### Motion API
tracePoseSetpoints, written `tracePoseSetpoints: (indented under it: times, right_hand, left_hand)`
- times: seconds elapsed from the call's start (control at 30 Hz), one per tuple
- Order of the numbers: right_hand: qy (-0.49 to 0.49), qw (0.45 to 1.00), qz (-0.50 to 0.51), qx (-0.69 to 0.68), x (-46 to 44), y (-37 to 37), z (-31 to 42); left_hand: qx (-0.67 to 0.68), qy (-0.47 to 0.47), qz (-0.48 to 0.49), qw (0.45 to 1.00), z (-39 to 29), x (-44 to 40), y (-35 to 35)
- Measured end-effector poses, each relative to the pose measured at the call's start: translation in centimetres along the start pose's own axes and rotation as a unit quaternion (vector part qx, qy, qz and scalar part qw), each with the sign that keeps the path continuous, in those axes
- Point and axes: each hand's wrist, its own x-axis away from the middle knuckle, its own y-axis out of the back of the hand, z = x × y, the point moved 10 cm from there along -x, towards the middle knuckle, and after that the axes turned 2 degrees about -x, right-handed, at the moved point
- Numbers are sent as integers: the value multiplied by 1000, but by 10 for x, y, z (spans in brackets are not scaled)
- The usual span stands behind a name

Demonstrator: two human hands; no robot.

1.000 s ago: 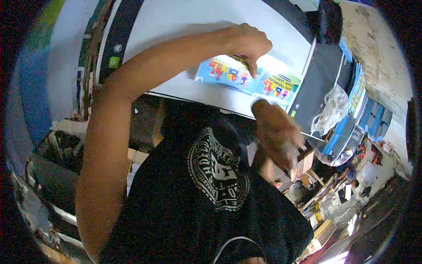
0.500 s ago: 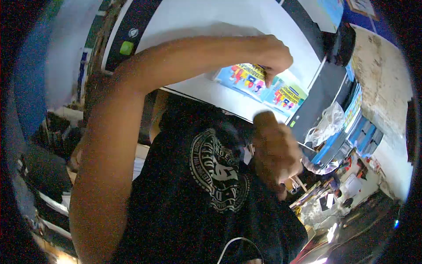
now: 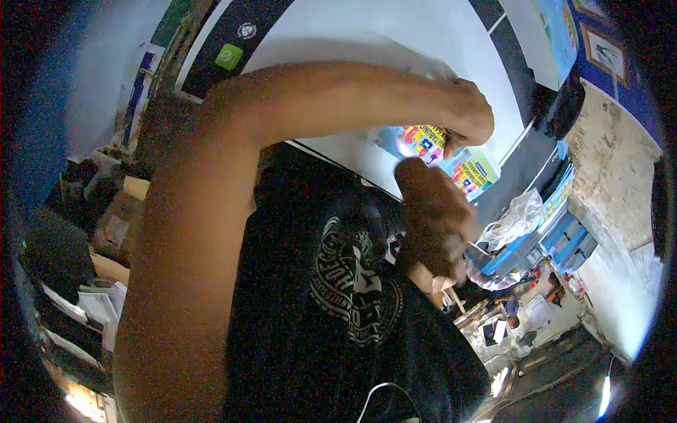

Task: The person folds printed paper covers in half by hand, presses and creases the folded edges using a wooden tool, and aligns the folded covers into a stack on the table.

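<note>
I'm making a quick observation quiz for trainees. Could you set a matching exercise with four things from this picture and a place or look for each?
Things:
1. Colourful printed sheets
2. Green square
3. Plastic bag
4. T-shirt

Descriptions:
A. Black, with a pale print
B. On a dark band, upper left of the picture
C. Beside the left hand
D. Whitish and crumpled

Pairs: 1-C; 2-B; 3-D; 4-A

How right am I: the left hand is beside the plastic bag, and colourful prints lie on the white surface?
Not beside the plastic bag: the head view shows the left hand at the colourful prints, which do lie on the white surface.
</note>
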Motion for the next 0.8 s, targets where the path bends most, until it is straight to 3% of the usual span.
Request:
tracePoseSetpoints:
  times: [0.3,0.53,0.63,0.7,0.73,0.8]
  right_hand:
    - [20,1000,15,4,6,3,27]
    - [14,999,36,-10,-9,-13,-14]
    - [5,999,36,-22,-12,-19,-31]
    - [-53,998,7,-42,-13,-21,-32]
    - [24,996,35,-83,-22,-29,-23]
    - [20,997,35,-62,-26,-31,-18]
  left_hand:
    - [3,13,-29,1000,-9,4,12]
    - [30,-77,74,994,-7,-16,-16]
    - [60,-74,142,985,-2,-17,-27]
    - [78,-70,183,977,0,-18,-27]
    - [88,-69,203,973,-1,-17,-29]
    - [76,-64,201,975,-1,-17,-29]
